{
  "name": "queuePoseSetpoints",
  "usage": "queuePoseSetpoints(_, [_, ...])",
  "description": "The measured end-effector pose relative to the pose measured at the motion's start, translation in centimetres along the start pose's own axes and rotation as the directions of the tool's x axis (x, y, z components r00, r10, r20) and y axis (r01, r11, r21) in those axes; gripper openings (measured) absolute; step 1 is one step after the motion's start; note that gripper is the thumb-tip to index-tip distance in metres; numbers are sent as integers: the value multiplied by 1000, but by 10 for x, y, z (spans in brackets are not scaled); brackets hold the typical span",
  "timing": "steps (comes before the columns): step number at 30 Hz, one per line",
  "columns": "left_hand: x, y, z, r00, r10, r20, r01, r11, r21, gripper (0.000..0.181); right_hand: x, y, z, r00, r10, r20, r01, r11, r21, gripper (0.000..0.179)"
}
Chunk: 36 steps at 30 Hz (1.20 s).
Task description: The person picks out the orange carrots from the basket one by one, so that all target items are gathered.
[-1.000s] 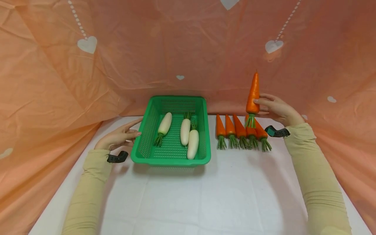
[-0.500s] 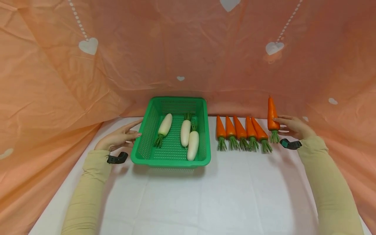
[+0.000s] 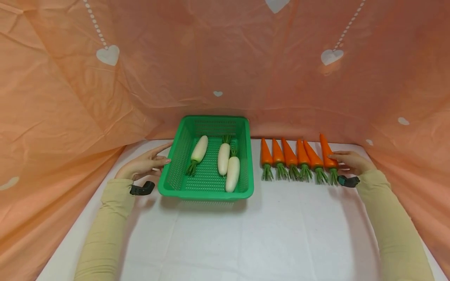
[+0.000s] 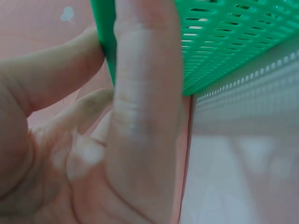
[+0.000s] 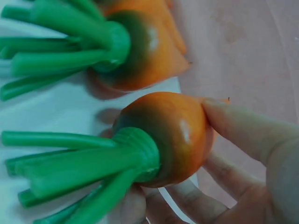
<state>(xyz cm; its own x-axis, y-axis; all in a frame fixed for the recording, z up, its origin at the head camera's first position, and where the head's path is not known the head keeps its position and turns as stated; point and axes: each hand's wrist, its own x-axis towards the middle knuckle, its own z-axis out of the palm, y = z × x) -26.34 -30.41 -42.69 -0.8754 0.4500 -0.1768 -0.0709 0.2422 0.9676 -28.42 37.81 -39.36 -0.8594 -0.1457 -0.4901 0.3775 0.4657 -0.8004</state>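
In the head view, my left hand (image 3: 142, 164) is at the left side of a green plastic basket (image 3: 207, 196). Up close in the left wrist view, its digits lie on either side of the basket's rim (image 4: 109, 46), holding it. Inside the basket are three white radishes (image 3: 199, 150) with green stems. My right hand (image 3: 352, 160) grips an orange carrot (image 3: 327, 154) at the right end of a row of carrots (image 3: 289, 155). The right wrist view has the thumb on the upper side of the held carrot (image 5: 173, 135) and fingers beneath, partly hidden.
The row of several carrots lies to the right of the basket, tips toward the back. A white cloth (image 3: 274, 238) covers the table. Orange-pink sheeting (image 3: 225, 58) with white hearts hangs behind and at both sides.
My right hand has brought the carrot rightward and down from above the row to its right end. The left hand has stayed at the basket.
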Motion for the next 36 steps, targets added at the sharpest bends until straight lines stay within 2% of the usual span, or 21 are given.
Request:
queuePoseSetpoints(2, [-24,31,5,999,-12,46,14,998,-53,85,3,2,1,1000,13,-5,-13,1000,1,75])
queuePoseSetpoints(3, [-31,45,9,995,-61,73,62,998,-20,79,4,3,2,1000,18,-10,-18,1000,4,75])
queuePoseSetpoints(4, [-34,51,12,996,-46,72,48,999,-24,77,4,3,3,1000,24,-17,-24,1000,13,76])
queuePoseSetpoints(6, [-36,58,18,996,-56,63,57,998,-22,74,5,3,4,999,30,-30,-29,999,14,76])
queuePoseSetpoints(7, [-34,58,22,998,-58,38,58,998,-13,73,5,3,5,999,26,-37,-26,1000,10,76])
queuePoseSetpoints(10, [-32,54,21,999,-47,23,47,999,7,72,4,2,8,998,7,-67,-8,1000,-13,74])
queuePoseSetpoints(12, [-29,52,19,998,-68,7,68,997,21,72,4,1,10,996,-10,-91,8,1000,-26,72])
queuePoseSetpoints(17, [-27,45,14,998,-62,13,61,997,45,73,5,3,14,989,-63,-130,60,998,-30,65])
queuePoseSetpoints(25, [-28,44,14,997,-79,-2,79,996,37,73,0,9,13,989,-106,-104,108,994,9,66])
queuePoseSetpoints(28, [-27,44,14,996,-88,-5,88,996,24,73,-4,12,13,987,-118,-105,118,993,-8,66])
queuePoseSetpoints(36, [-28,46,15,996,-87,2,87,996,19,72,-11,17,14,983,-115,-141,121,992,40,64])
